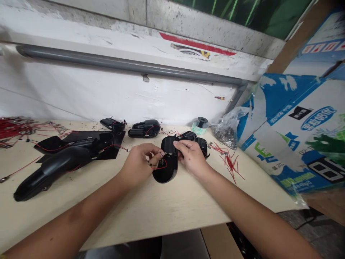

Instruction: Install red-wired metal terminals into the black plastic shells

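A black oval plastic housing with red wires rests on the pale workbench in front of me. My left hand has its fingers curled against the housing's left side, pinching at a red wire there. My right hand grips the housing's upper right edge with bent fingers. Just behind my right hand lie more black housings.
Long black plastic shells lie at the left, with two smaller wired parts behind. Red wire bundles sit far left, loose red wires at right. A tape roll, a bag of small parts and cardboard boxes stand right.
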